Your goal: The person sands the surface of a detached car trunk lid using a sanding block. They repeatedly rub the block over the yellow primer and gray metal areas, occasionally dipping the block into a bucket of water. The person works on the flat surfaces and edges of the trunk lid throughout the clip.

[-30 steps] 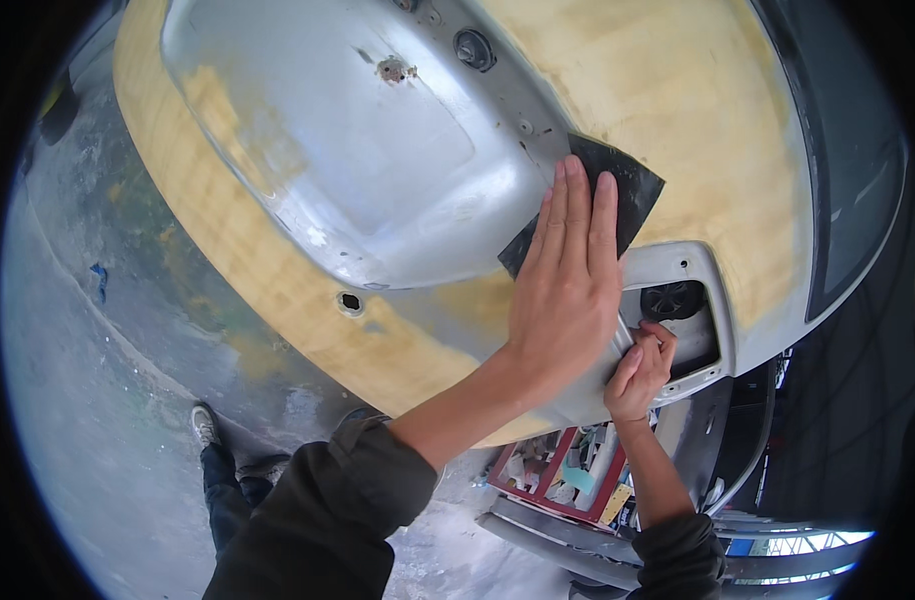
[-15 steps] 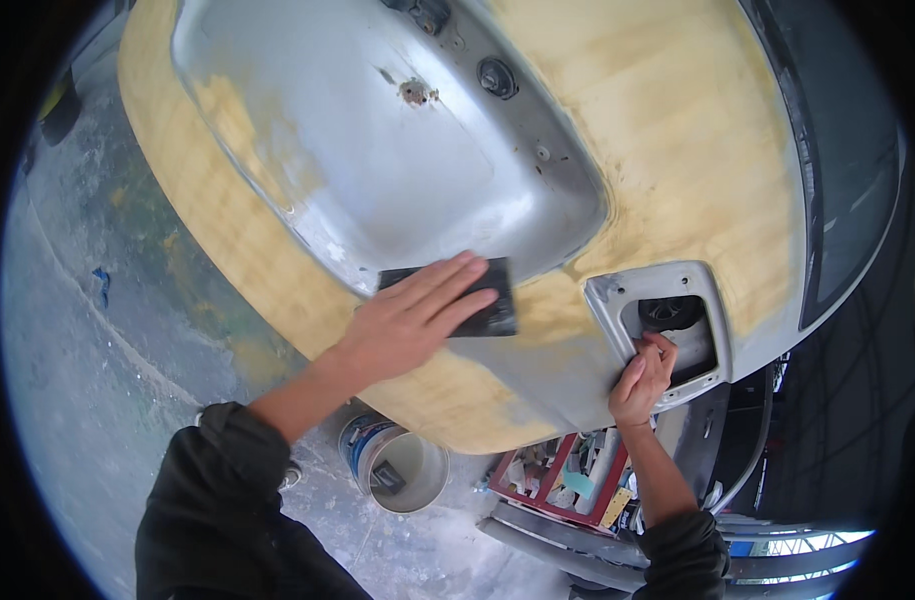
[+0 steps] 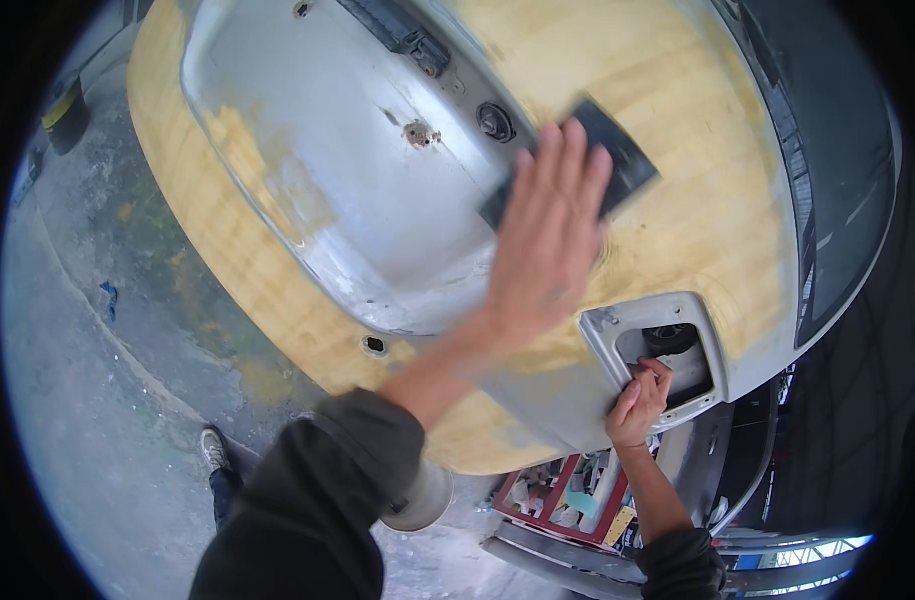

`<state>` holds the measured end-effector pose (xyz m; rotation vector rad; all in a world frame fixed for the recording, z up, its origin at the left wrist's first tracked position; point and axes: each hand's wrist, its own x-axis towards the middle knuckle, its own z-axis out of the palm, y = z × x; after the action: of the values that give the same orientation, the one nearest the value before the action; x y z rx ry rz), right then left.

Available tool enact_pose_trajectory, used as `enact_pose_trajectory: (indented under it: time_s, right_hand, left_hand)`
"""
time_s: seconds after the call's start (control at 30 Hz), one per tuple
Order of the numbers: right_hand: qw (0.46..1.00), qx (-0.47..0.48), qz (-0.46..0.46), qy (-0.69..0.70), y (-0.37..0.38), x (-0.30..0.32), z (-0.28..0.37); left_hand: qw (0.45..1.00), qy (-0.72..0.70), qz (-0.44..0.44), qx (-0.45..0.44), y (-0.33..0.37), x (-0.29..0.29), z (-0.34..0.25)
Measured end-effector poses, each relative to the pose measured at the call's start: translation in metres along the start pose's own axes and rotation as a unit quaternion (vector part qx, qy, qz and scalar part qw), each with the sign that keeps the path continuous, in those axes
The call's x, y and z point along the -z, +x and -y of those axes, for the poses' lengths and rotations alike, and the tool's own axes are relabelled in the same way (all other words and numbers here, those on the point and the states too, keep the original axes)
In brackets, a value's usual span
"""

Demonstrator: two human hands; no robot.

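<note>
My left hand [image 3: 549, 235] lies with fingers stretched over a black sheet of sandpaper [image 3: 627, 165], pressing it on the vehicle's body panel [image 3: 677, 100]. Its thumb is hidden and motion blurs it slightly. The sheet spans the yellowish sanded surface and the edge of the grey recess [image 3: 377, 200]. Lower right, my right hand [image 3: 639, 400] has its fingers curled over the near edge of the grey-framed lamp opening [image 3: 699, 345]. Some of its fingertips are inside the opening. A black round part [image 3: 669, 338] shows in there.
Below the panel stand a bucket [image 3: 424, 502], partly behind my left sleeve, and a red-framed rack [image 3: 562, 500] of mixed items. A shoe [image 3: 214, 448] and a dark trouser leg show on the floor at left. Dark window glass [image 3: 847, 180] bounds the panel at right.
My left hand has swept the sandpaper up and to the right, from below the recess to its right edge, uncovering a small hole. My right hand keeps its hold on the opening.
</note>
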<state>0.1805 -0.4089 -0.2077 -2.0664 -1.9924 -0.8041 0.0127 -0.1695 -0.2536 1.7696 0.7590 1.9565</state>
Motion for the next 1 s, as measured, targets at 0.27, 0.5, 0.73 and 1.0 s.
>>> enact_pose_trajectory:
  time_s: [0.27, 0.5, 0.73, 1.0]
  right_hand:
    - [1.0, -0.009, 0.001, 0.0, -0.002, 0.002, -0.001]
    - [1.0, -0.009, 0.01, 0.002, -0.003, -0.002, -0.004]
    - [1.0, -0.009, 0.002, 0.004, -0.004, 0.002, -0.002]
    - [1.0, 0.001, 0.006, -0.003, -0.003, 0.002, -0.002]
  left_hand:
    - [0.987, -0.03, -0.089, 0.132, 0.051, -0.011, -0.009]
    - [0.971, -0.117, -0.05, 0.201, 0.013, -0.035, -0.068]
    - [0.977, -0.041, -0.097, 0.186, 0.056, -0.023, -0.035]
    - [0.982, -0.112, 0.084, 0.129, -0.031, -0.003, -0.066]
